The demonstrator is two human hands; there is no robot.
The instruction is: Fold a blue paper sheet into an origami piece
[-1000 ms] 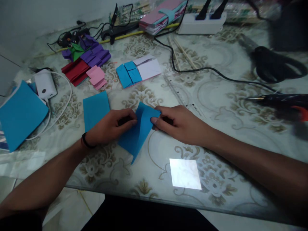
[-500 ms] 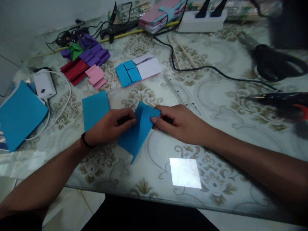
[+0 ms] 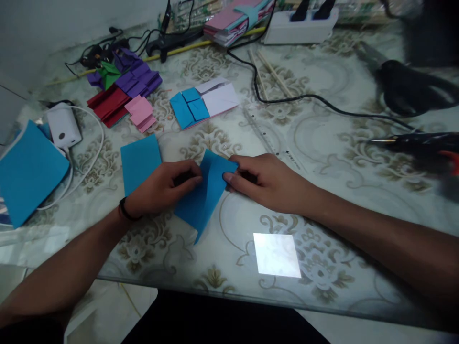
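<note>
A sheet of blue paper (image 3: 208, 186), with a crease or bend running down it, is between my hands above the patterned table (image 3: 229, 267). My right hand (image 3: 265, 179) pinches its right corner between thumb and fingers. At its left side my left hand (image 3: 161, 185) is closed, thumb and fingertips together on the paper. Partly under my left hand lies another blue paper piece (image 3: 140, 160). A folded card of blue and white paper (image 3: 195, 106) rests beyond the hands, near a clear ruler (image 3: 263, 134).
Larger blue paper (image 3: 32, 174) and a white charger-like device (image 3: 64, 125) with a cable lie left. Folded purple (image 3: 139, 80), red (image 3: 109, 106) and pink paper (image 3: 141, 113) sit behind. Scissors (image 3: 405, 88), a soldering-iron-like tool (image 3: 412, 142) and a power strip (image 3: 299, 26) are right and back.
Both hands keep their hold on the blue paper with hardly any movement. The whole view has shifted very slightly.
</note>
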